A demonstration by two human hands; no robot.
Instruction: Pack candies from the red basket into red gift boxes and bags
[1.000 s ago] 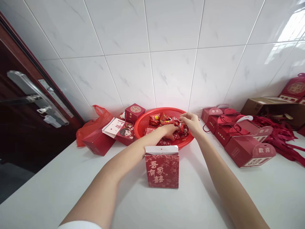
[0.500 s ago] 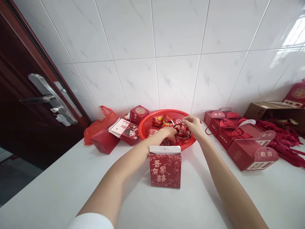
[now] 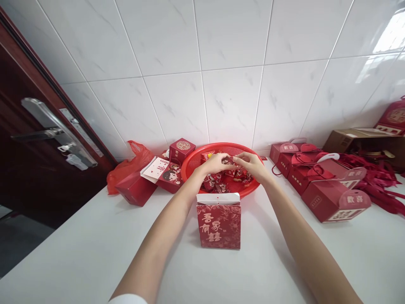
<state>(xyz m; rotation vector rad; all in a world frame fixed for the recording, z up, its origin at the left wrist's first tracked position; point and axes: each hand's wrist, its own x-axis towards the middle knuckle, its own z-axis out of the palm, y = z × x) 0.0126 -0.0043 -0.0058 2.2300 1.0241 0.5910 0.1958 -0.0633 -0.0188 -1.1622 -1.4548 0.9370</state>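
Observation:
A red plastic basket (image 3: pixel 190 165) holds several red-wrapped candies (image 3: pixel 215 182). Over its left half, my left hand (image 3: pixel 218 164) has its fingers closed round a small red-wrapped candy (image 3: pixel 227 161). My right hand (image 3: pixel 249 164) meets it from the right, fingertips bent together near the same candy; whatever they pinch is too small to make out. In front of the basket a red paper box (image 3: pixel 219 226) with pale characters stands upright, its white top flap raised.
At the left lie red boxes (image 3: pixel 136 188), a white card (image 3: pixel 155 168) and a red plastic bag (image 3: pixel 128 169). Closed red boxes (image 3: pixel 332 198), ribbons (image 3: pixel 376 185) and a cardboard box (image 3: pixel 341 142) are at the right. Behind is a tiled wall.
My left hand has risen from among the candies with one in its fingers. My right hand has shifted slightly left, so the two hands are now close together.

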